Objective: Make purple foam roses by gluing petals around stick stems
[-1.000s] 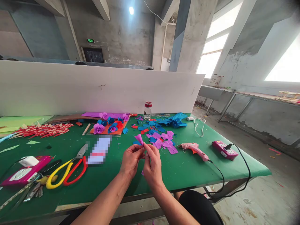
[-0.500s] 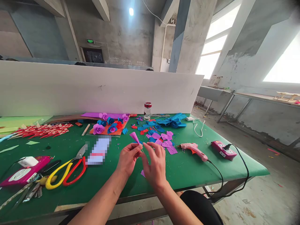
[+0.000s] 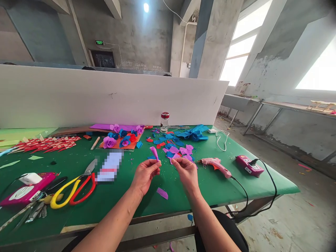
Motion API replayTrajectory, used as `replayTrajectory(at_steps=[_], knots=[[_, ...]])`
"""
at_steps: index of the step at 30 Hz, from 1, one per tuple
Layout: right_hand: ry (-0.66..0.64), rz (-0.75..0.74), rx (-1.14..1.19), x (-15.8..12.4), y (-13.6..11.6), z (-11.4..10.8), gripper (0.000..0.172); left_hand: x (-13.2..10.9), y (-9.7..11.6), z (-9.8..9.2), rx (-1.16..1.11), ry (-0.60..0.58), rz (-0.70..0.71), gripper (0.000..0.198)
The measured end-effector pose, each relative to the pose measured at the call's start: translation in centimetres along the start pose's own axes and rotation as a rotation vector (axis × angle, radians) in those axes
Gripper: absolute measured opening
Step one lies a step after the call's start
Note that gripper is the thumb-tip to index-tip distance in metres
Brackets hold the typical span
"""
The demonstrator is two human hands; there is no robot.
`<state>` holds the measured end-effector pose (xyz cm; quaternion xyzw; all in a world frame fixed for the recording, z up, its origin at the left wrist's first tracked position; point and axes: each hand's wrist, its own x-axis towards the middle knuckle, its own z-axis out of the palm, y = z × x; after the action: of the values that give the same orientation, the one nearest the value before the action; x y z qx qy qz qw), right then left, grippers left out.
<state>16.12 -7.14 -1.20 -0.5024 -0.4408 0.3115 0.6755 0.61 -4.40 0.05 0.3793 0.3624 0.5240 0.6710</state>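
Note:
My left hand (image 3: pixel 147 176) pinches the lower end of a rolled purple crepe-paper petal (image 3: pixel 154 153), which points up and leans left. To its right, my right hand (image 3: pixel 187 171) has thumb and forefinger pressed together beside loose purple petals (image 3: pixel 187 149); what lies between those fingertips, if anything, is too small to make out. Blue petals (image 3: pixel 179 143) and a few red ones are scattered behind the hands. A single purple petal (image 3: pixel 162 193) lies on the table between my forearms. Finished paper roses (image 3: pixel 109 142) rest on an orange sheet at the back left.
On the green table (image 3: pixel 118 199) are scissors (image 3: pixel 75 189), a pink glue gun (image 3: pixel 216 166), a magenta power strip (image 3: pixel 249 166), another power strip (image 3: pixel 28 189) with keys, a glass jar (image 3: pixel 164 123) and folded blue paper (image 3: pixel 195 133). A white panel (image 3: pixel 131 94) stands behind.
My right hand has moved right, away from the left hand, and its spread fingers have closed to a pinch. The purple roll looks narrower and leans further left.

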Motion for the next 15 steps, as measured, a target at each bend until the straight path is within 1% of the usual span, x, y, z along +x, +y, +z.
replayTrajectory(at_steps=[5, 9, 11, 15], knots=[[-0.022, 0.03, 0.023, -0.16, 0.09, 0.17, 0.027, -0.15, 0.07, 0.04, 0.004, 0.004, 0.007, 0.026], [-0.032, 0.086, 0.109, -0.31, -0.24, 0.28, 0.027, -0.28, 0.09, 0.12, 0.004, 0.004, 0.008, 0.027], [-0.054, 0.106, 0.148, -0.36, -0.46, 0.34, 0.026, -0.28, 0.05, 0.12, 0.004, 0.006, 0.007, 0.027], [-0.117, 0.106, 0.151, -0.5, -0.68, 0.47, 0.027, -0.19, -0.03, 0.09, 0.006, 0.014, 0.005, 0.028]])
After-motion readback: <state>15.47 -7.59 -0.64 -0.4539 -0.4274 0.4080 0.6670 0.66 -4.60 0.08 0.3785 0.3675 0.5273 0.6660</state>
